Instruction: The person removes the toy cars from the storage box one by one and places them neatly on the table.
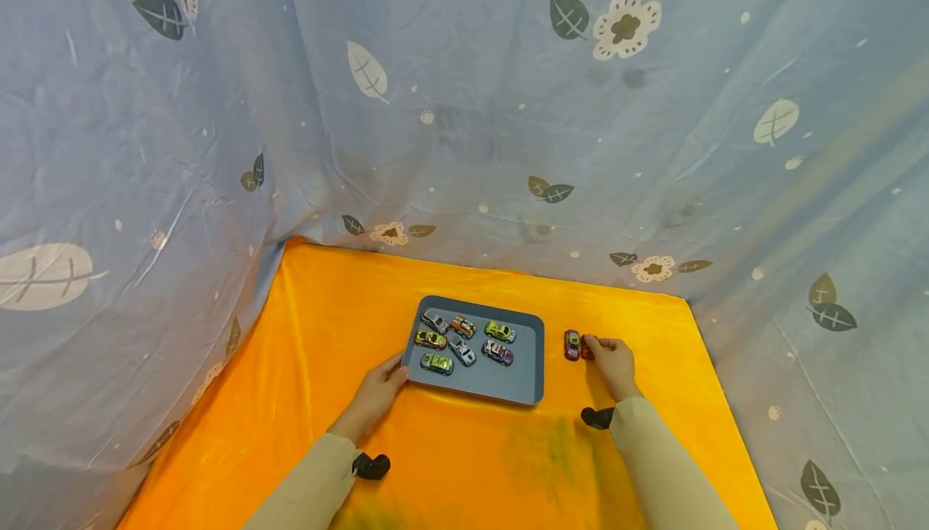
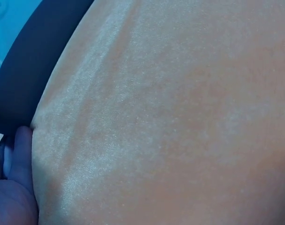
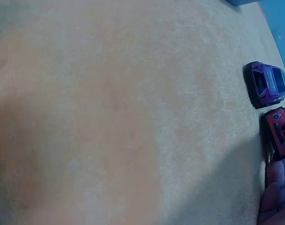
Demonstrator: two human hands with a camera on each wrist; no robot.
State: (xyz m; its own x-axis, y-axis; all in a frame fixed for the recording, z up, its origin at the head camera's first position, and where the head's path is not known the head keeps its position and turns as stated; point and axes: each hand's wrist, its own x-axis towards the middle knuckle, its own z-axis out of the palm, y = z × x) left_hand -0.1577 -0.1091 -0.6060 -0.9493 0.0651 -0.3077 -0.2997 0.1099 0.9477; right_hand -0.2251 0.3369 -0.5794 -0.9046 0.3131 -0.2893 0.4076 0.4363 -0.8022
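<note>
Red car (image 3: 279,131), beside purple car (image 3: 269,84) R of tray (image 1: 518,369), is pinched in my R hand (image 1: 614,364), L hand (image 1: 378,393) gripping tray edge; prob. pick-up/set-down step, next needs steady pinch.

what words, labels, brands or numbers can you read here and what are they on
No text is legible.
Purple toy car: marks on it, too blurred to read.
Red toy car: marks on it, too blurred to read.
Toy cars in the tray: markings too small to read.
Patterned cloth: leaves and flowers, no words visible.
</note>
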